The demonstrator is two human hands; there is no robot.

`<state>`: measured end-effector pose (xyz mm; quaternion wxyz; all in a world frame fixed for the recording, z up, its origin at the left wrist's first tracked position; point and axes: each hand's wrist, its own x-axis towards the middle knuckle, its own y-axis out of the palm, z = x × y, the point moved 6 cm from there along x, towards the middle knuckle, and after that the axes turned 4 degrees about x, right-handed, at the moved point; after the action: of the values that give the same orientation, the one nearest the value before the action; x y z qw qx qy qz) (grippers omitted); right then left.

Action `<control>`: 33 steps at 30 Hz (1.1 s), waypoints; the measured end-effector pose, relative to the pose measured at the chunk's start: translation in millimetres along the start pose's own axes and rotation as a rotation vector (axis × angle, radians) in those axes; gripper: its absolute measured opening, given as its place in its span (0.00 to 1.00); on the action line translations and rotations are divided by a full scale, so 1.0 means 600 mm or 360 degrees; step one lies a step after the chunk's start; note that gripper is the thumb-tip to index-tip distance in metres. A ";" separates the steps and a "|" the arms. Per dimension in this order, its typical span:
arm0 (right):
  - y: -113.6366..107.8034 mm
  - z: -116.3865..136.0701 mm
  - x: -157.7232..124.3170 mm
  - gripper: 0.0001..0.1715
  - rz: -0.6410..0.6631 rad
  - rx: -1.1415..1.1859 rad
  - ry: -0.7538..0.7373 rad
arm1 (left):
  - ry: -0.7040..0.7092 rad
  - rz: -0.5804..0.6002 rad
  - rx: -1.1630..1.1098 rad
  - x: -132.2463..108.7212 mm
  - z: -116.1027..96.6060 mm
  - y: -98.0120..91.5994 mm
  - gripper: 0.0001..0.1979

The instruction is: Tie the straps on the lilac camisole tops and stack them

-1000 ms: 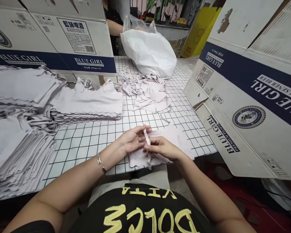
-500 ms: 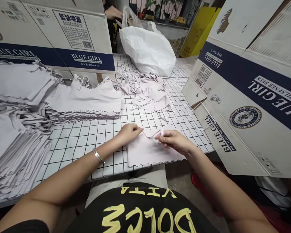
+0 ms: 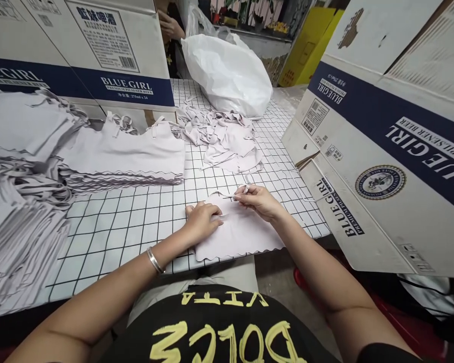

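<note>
A small pale pink fabric piece (image 3: 238,234) with a scalloped lower edge lies flat at the near edge of the grid-patterned table (image 3: 136,217). My left hand (image 3: 202,222) rests on its left part, fingers stretched flat and pressing it down. My right hand (image 3: 259,200) is at the piece's top edge, fingers pinched on a thin strap (image 3: 237,194) of the same fabric.
Neat stacks of the same pink pieces (image 3: 124,156) cover the table's left side. A loose heap of pieces (image 3: 223,136) and a white plastic bag (image 3: 227,75) lie further back. Blue Girl cardboard boxes stand at the left rear (image 3: 109,60) and right (image 3: 393,131). Another person's hand (image 3: 170,25) shows at the back.
The fabric piece went from being held up between both hands to lying flat. My left hand let go of the strap and pressed down on the piece; my right hand drew the strap up and away.
</note>
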<state>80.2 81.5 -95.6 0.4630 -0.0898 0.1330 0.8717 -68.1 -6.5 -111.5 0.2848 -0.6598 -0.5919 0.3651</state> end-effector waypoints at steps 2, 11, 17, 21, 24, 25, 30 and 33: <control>0.015 -0.013 0.000 0.17 0.0066 -0.0055 -0.0054 | -0.0031 -0.0027 -0.0049 -0.001 0.001 0.001 0.07; 0.064 -0.050 -0.004 0.25 0.0221 0.0079 -0.0097 | -0.0063 -0.0076 -0.0160 -0.001 0.006 0.003 0.08; 0.070 -0.056 -0.005 0.25 0.0214 0.0018 -0.0080 | -0.0072 -0.0078 -0.0197 0.001 0.011 0.006 0.10; 0.063 -0.062 -0.005 0.25 0.0175 -0.0072 -0.0099 | -0.0069 -0.0100 -0.0235 0.002 0.014 0.005 0.10; 0.058 -0.058 -0.005 0.24 0.0146 -0.0078 -0.0148 | -0.0077 -0.0092 -0.0245 0.001 0.013 0.003 0.09; 0.058 -0.056 -0.005 0.24 0.0131 -0.0066 -0.0170 | -0.0078 -0.0088 -0.0246 0.001 0.013 0.003 0.08; 0.067 -0.053 -0.001 0.24 0.0129 -0.0030 -0.0186 | -0.0085 -0.0088 -0.0248 0.001 0.014 0.005 0.10; 0.069 -0.059 -0.001 0.23 0.0107 -0.0083 -0.0179 | -0.0090 -0.0095 -0.0259 0.001 0.014 0.005 0.12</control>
<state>47.3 47.6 -123.1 0.4376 -0.0481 0.0870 0.8936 -73.5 -6.5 -118.8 0.2241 -0.6524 -0.6467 0.3255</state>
